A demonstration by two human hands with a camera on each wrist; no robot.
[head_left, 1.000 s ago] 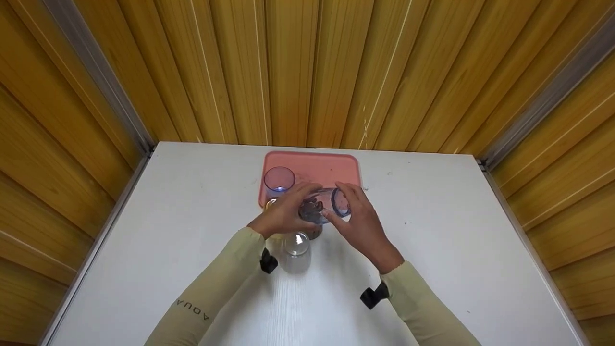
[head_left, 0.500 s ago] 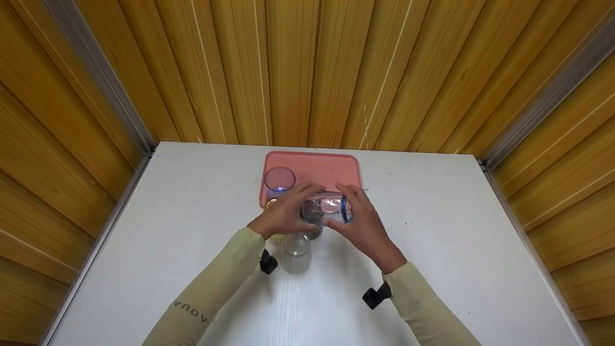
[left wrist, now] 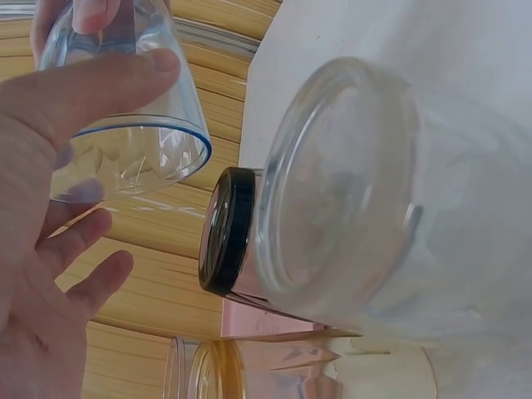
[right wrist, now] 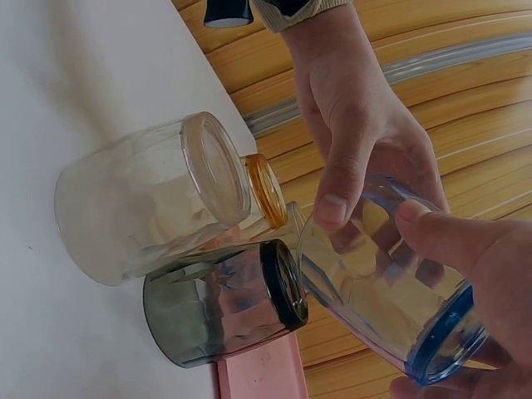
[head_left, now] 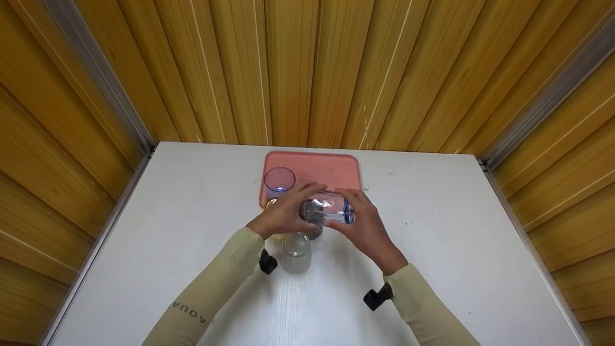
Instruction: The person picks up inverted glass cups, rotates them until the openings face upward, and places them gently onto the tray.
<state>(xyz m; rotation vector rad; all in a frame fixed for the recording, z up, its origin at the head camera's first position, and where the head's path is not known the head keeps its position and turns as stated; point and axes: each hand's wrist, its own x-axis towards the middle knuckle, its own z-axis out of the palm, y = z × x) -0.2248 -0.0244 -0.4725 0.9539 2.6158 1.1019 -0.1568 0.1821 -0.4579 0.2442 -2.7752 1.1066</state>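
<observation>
Both hands grip a clear bluish drinking glass [head_left: 330, 203], which lies on its side in the air above the table. My left hand [head_left: 287, 210] holds the end with the thin blue rim, fingers over the far side and thumb on the near side. At the thick blue base end, my right hand [head_left: 366, 226] curls its fingers and thumb around the glass. Close under it, a smoky grey glass [right wrist: 204, 307] stands base up. Beside that are a clear glass [head_left: 295, 254], also upside down, and an amber glass [right wrist: 268, 191], partly hidden by my left hand in the head view.
A pink tray [head_left: 331, 166] lies at the back middle of the white table [head_left: 432, 230]. On its left side stands a blue-tinted glass [head_left: 279, 185]. Yellow wood-look panels [head_left: 288, 72] enclose the back and both sides.
The held glass has turned between my hands; its base end has swung and it lies flatter. My right hand has shifted slightly, while my left hand and the standing glasses stay put.
</observation>
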